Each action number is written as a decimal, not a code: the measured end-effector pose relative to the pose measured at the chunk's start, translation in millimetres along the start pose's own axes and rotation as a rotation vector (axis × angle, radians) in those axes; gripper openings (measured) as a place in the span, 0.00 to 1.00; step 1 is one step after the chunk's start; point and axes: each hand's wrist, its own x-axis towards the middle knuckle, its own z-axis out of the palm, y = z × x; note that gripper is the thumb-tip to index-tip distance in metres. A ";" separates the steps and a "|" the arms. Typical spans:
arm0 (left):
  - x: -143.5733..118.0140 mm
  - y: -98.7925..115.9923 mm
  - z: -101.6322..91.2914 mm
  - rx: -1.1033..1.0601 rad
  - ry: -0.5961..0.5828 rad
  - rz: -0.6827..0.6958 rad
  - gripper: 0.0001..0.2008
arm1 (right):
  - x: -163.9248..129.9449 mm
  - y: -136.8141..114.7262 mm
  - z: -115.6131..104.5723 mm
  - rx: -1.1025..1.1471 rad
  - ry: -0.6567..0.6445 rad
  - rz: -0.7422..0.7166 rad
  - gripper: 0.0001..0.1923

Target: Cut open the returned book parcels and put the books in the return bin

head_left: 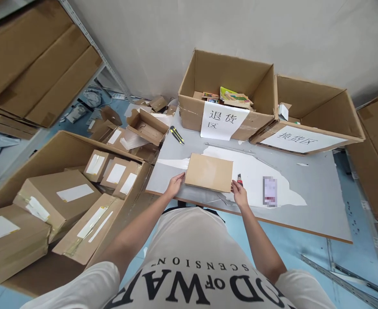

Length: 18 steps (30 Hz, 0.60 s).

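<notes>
Grey table [304, 206], flat cardboard parcel [209, 172] between left hand [175, 185] and right hand [239, 195].

The parcel [209, 172] is plain tan. The desk [320, 189] is grey, with torn white patches. The knife [176, 134] is black and yellow. Two brown boxes [227, 81] carry white sheets with black characters. The floor [291, 244] is pale blue. The shirt [189, 266] is white with black lettering.

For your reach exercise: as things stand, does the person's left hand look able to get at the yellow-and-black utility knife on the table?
Probably yes. The utility knife lies on bare table beyond the left hand, which rests at the flat cardboard parcel; nothing lies between them.
</notes>
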 end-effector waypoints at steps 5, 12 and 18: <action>-17.7 -19.7 -5.1 0.084 -0.046 0.061 0.37 | -24.5 11.7 6.5 -0.023 -0.138 -0.048 0.39; -18.9 -22.2 5.2 0.246 -0.085 0.178 0.29 | -24.9 8.4 25.6 -0.074 -0.074 -0.051 0.24; -21.2 0.1 3.2 0.431 -0.091 0.236 0.21 | -22.1 -0.9 18.3 -0.067 -0.119 -0.075 0.19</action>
